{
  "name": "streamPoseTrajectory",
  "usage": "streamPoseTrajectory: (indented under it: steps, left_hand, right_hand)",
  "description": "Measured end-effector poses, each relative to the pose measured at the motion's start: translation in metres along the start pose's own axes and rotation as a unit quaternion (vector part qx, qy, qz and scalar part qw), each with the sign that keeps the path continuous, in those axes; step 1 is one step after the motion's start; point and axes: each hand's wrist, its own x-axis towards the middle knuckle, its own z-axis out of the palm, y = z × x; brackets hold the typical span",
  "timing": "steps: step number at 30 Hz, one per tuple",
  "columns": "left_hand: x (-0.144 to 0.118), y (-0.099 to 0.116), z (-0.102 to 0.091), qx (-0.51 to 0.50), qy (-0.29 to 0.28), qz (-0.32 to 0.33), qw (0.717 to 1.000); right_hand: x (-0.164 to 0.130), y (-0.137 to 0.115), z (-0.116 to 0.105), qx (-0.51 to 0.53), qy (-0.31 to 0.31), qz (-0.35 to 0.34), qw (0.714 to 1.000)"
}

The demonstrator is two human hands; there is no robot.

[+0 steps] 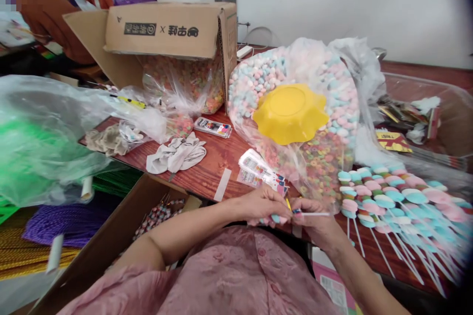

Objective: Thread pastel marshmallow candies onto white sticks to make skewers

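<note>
My left hand (263, 205) pinches small pastel candy pieces (275, 218) close to my chest, at the front edge of the wooden table (210, 162). My right hand (317, 220) grips a thin white stick (316, 214) pointing right, its near end meeting the candies by my left fingers. Just beyond both hands lies a big clear bag of pastel marshmallows and cereal rings (325, 157) with a yellow bowl (290, 113) on it. To the right, several finished candy skewers (391, 202) lie fanned out on the table.
An open cardboard box (166, 32) holds a bag of cereal rings at the back. Rags (177, 155) and small packets (213, 127) lie mid-table. Another box (121, 226) sits below left beside plastic bags and coloured cord. Another person's sleeve (48, 15) is at the far left.
</note>
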Motion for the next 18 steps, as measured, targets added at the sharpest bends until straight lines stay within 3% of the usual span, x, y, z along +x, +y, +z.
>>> streamPoseTrajectory:
  steps: [2, 3, 5, 7, 9, 13, 18]
  left_hand:
    - [-0.003, 0.000, -0.002, -0.045, -0.047, -0.074, 0.995]
    - [-0.004, 0.000, -0.003, -0.064, -0.068, -0.088, 0.992]
    - [-0.005, -0.001, -0.007, -0.091, -0.107, -0.102, 0.985]
    - [-0.004, -0.002, -0.011, -0.108, -0.135, -0.115, 0.978]
    - [-0.003, -0.002, -0.015, -0.118, -0.155, -0.133, 0.972]
    - [-0.007, 0.001, -0.019, -0.089, -0.198, -0.167, 0.962]
    - [-0.016, 0.007, -0.017, -0.045, -0.222, -0.161, 0.961]
  right_hand:
    - [-0.003, -0.014, 0.000, -0.115, -0.028, -0.088, 0.989]
    - [-0.005, -0.023, 0.002, -0.191, -0.037, -0.156, 0.968]
    - [-0.007, -0.040, 0.008, -0.324, -0.058, -0.302, 0.895]
    - [-0.006, -0.054, 0.014, -0.379, -0.078, -0.381, 0.839]
    - [-0.002, -0.062, 0.018, -0.397, -0.105, -0.404, 0.817]
    - [0.006, -0.061, 0.019, -0.387, -0.191, -0.405, 0.806]
    - [0.004, -0.055, 0.024, -0.424, -0.202, -0.409, 0.782]
